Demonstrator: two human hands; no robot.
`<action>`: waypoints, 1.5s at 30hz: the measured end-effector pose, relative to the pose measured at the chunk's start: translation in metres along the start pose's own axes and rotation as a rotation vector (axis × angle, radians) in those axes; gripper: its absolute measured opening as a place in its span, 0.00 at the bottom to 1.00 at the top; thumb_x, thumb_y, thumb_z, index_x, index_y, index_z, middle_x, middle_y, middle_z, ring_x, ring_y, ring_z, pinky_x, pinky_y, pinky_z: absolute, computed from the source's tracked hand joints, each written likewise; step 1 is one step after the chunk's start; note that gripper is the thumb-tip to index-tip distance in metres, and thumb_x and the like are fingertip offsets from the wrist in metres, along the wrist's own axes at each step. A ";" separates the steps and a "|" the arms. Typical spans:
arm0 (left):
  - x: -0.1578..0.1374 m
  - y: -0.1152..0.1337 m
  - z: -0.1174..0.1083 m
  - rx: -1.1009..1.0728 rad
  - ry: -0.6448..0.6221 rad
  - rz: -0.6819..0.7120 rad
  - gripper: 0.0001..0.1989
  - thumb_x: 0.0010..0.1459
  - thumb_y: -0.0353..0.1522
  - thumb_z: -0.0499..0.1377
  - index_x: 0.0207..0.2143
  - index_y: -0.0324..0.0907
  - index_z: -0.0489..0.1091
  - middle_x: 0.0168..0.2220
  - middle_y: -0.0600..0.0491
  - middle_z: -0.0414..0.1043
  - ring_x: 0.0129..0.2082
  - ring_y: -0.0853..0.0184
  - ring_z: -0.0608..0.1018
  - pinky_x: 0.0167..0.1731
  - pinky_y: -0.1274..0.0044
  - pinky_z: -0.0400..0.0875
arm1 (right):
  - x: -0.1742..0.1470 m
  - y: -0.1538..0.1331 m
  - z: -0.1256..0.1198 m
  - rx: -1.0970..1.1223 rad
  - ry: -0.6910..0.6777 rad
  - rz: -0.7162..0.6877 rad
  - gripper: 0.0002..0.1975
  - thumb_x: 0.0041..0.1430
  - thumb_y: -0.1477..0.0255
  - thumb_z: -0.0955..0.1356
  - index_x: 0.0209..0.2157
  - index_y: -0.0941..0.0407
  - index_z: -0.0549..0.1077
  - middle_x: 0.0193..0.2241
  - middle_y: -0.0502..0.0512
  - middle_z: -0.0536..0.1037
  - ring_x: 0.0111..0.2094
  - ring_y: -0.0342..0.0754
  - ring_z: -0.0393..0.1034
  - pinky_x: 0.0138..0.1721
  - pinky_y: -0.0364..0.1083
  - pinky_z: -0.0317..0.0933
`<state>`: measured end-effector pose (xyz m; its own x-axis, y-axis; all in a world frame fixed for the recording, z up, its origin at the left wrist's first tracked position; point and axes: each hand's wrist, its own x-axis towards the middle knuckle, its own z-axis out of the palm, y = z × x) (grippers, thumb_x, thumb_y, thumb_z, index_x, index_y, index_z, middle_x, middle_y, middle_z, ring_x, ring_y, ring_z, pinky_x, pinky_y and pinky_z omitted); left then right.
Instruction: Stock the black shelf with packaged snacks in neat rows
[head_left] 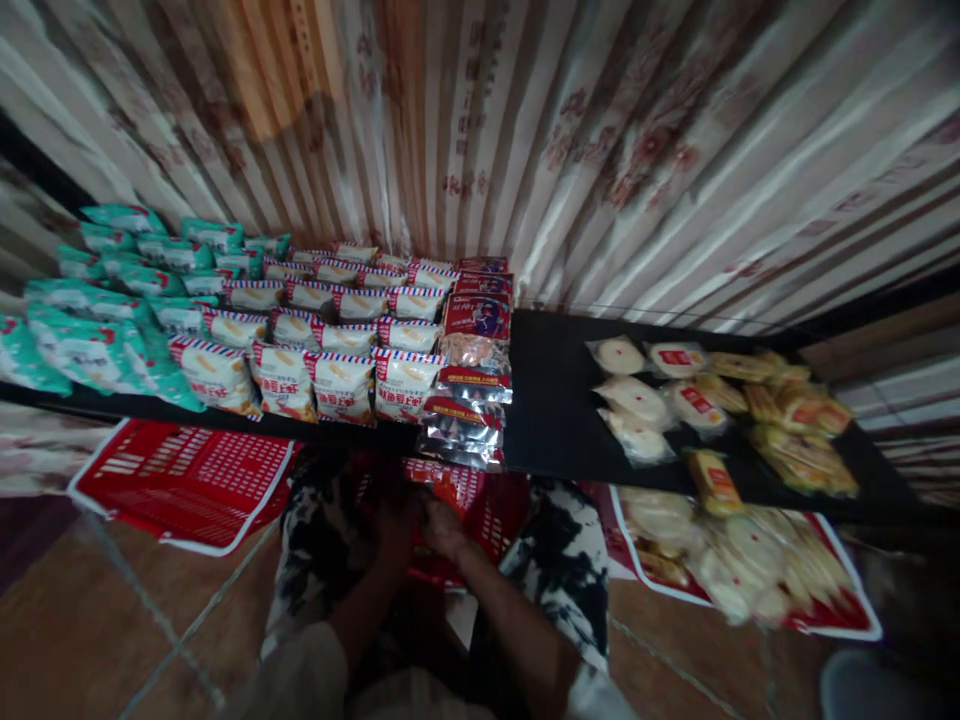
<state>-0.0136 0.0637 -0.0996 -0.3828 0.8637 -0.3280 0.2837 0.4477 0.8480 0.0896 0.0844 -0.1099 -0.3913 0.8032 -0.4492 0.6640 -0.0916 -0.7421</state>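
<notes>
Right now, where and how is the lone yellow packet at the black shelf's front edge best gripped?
Probably across its middle, pinching both long sides, with the right hand coming from the front and above: the yellow packet is oblong, its near end at the edge of the black shelf, with gaps either side.

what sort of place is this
Perhaps a small shop or a snack-sorting corner, though the view can't settle which: rows of snack bags on a black shelf, red baskets below, and pleated cloth behind.
</notes>
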 end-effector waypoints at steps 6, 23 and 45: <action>-0.044 0.024 -0.036 -0.246 0.030 0.037 0.16 0.50 0.43 0.56 0.35 0.41 0.69 0.33 0.50 0.75 0.34 0.63 0.76 0.38 0.69 0.71 | -0.038 -0.035 -0.016 0.040 0.063 -0.118 0.15 0.56 0.74 0.59 0.43 0.57 0.70 0.40 0.59 0.75 0.39 0.49 0.70 0.41 0.46 0.62; -0.087 0.063 -0.091 -0.485 -0.212 0.189 0.17 0.44 0.44 0.62 0.31 0.41 0.68 0.29 0.53 0.74 0.31 0.64 0.76 0.34 0.74 0.70 | -0.120 -0.105 -0.066 0.409 0.180 -0.330 0.15 0.55 0.59 0.65 0.34 0.57 0.72 0.28 0.50 0.74 0.30 0.44 0.66 0.33 0.43 0.60; -0.088 0.149 -0.028 -0.675 -0.331 0.352 0.24 0.53 0.35 0.56 0.53 0.43 0.59 0.49 0.43 0.68 0.42 0.62 0.76 0.38 0.72 0.74 | -0.124 -0.124 -0.168 0.866 0.776 -0.214 0.22 0.45 0.57 0.71 0.41 0.52 0.70 0.33 0.49 0.78 0.30 0.48 0.71 0.30 0.44 0.65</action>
<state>0.0373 0.0481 0.0668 -0.0619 0.9980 -0.0126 -0.2908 -0.0060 0.9568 0.1630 0.0951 0.1209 0.2479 0.9659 -0.0746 -0.1384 -0.0409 -0.9895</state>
